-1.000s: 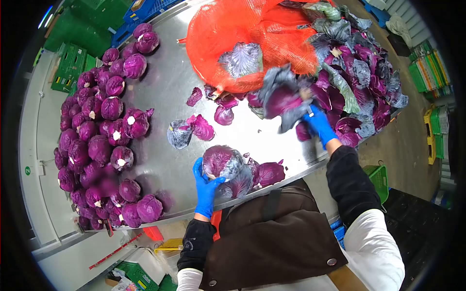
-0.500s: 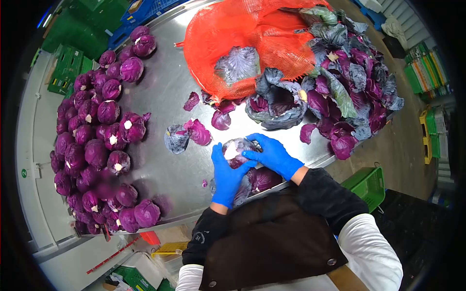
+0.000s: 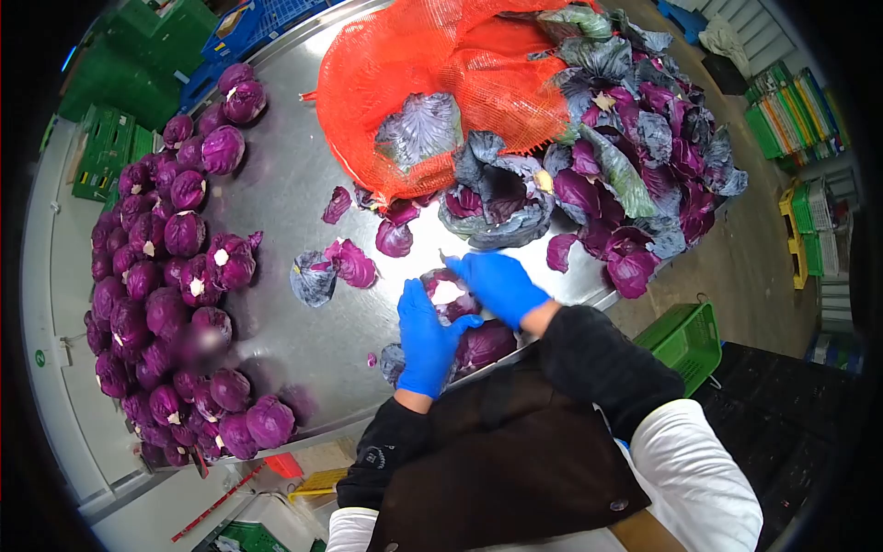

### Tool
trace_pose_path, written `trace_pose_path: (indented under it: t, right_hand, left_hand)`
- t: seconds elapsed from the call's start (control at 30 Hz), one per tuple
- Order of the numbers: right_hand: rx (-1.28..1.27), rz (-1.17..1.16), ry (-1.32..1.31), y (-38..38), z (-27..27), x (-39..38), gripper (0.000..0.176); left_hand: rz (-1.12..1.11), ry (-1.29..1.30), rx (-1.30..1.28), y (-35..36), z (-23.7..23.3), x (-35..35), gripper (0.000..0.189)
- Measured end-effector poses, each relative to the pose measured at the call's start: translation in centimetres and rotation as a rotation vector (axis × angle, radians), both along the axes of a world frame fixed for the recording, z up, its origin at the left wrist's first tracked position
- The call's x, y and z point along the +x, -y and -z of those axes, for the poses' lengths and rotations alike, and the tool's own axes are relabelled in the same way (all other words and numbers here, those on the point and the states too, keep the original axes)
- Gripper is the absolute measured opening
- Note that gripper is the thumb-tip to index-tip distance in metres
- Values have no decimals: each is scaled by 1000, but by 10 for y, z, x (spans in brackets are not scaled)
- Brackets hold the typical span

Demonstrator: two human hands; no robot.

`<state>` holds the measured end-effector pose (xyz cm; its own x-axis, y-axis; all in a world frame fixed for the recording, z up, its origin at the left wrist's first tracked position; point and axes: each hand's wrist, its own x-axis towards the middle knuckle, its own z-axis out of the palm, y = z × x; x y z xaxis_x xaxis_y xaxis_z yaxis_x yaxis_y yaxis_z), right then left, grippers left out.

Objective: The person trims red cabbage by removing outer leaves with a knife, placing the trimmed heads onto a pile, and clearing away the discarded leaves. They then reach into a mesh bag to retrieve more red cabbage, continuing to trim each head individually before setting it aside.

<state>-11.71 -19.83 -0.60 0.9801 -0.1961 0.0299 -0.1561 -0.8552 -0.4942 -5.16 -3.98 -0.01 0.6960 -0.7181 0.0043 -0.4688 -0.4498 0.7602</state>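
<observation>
A red cabbage (image 3: 448,294) with a pale cut stem facing up sits near the table's front edge. My left hand (image 3: 427,339), in a blue glove, grips it from the left and front, thumb stretched along its near side. On the far right side of the cabbage is my gloved right hand (image 3: 501,287), its fingers bent and closed. A small dark edge shows at those fingertips; what it belongs to is hidden. Another purple cabbage (image 3: 486,348) lies just in front, partly covered by the left hand and the apron.
Many trimmed red cabbages (image 3: 166,313) crowd the left of the metal table (image 3: 294,202). An orange-red mesh bag (image 3: 386,74) lies at the back, beside a heap of loose cabbage leaves (image 3: 635,156). Several leaves (image 3: 349,264) lie mid-table. A green crate (image 3: 685,345) stands at the right.
My right hand has shifted from the cabbage's top towards its far edge, fingers now more bent. More of the cabbage's purple-and-white top shows. The whole view has shifted slightly.
</observation>
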Motion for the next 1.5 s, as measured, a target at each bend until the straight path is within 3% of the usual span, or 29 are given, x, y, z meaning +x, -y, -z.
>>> trace_pose_path:
  t: [0.03,0.1,0.17,0.23,0.3,0.37,0.4,0.43,0.47,0.53,0.57,0.63,0.7,0.77,0.87,0.9,1.0,1.07,1.17,1.2,1.23,1.27,1.3,1.33,1.37,1.43,1.5]
  right_hand:
    - [166,266,-200,13,13,19,38]
    - [282,401,-260,20,8,28,42]
    - [379,396,-180,19,20,24,41]
    - [564,456,-52,36,40,18,40]
    - [758,830,-32,49,50,2,35]
    - [401,860,-32,60,65,-7,39]
    - [566,801,-48,43,20,-3,53]
    - [388,641,-150,29,-6,0,66]
    - [342,503,-131,14,-22,5,66]
    - [376,242,-48,-1,-5,7,65]
    - [453,121,15,-3,19,8,64]
    - [541,199,-39,2,5,3,54]
    - [718,386,-107,-1,5,-5,48]
    - [733,414,-35,-17,21,-15,41]
    - [549,490,-60,-19,63,-35,31]
    - [469,471,-188,-11,53,-36,35]
    - [409,403,29,-22,10,-24,50]
    - [232,108,-163,-25,-14,-12,65]
    - [139,78,-157,-28,-16,-10,69]
    - [188,119,-336,-24,-29,-5,69]
    - [187,117,-337,-23,-26,-1,69]
    - [212,124,-129,-22,-21,1,69]
    - [237,131,80,-21,-19,5,70]
    - [321,125,43,-21,-19,12,59]
    - [327,127,42,-18,-17,21,59]
    - [376,23,-59,-6,-5,37,39]
    - [293,171,-80,11,18,44,28]
  left_hand:
    - [-17,111,78,-6,4,-7,102]
    - [1,129,74,-19,10,-8,111]
    - [-41,-98,-43,-31,11,1,109]
    - [-46,-154,-66,-51,18,2,105]
    - [-198,-397,-269,-69,36,2,102]
    - [-242,-479,-308,-72,29,3,102]
    - [-164,-412,-268,-69,25,6,101]
    - [-84,-345,-229,-64,21,9,101]
    - [-86,-346,-230,-57,14,16,101]
    - [254,-27,-68,-47,2,29,99]
    - [115,-130,-85,-50,14,28,96]
    - [-273,-282,-166,-48,1,13,97]
    - [-252,-251,-147,-33,11,-13,98]
    - [-241,-221,-123,-26,18,-16,98]
    - [-257,-297,-132,-22,14,1,99]
    - [-258,-296,-128,-24,15,5,99]
    - [-217,-339,-134,-30,16,14,97]
    - [-115,-442,-178,-21,9,21,95]
    - [-161,-646,-237,-20,8,26,100]
    - [-163,-645,-239,-24,12,28,100]
    - [-110,-472,-144,-28,19,30,105]
    - [-56,-301,-47,-31,24,30,109]
    - [-57,-304,-45,-30,22,29,109]
    - [-5,-325,-57,-29,17,26,113]
    - [51,-345,-69,-29,14,25,116]
    - [79,-204,-23,-37,12,24,117]
    - [227,-203,-112,-47,8,24,126]
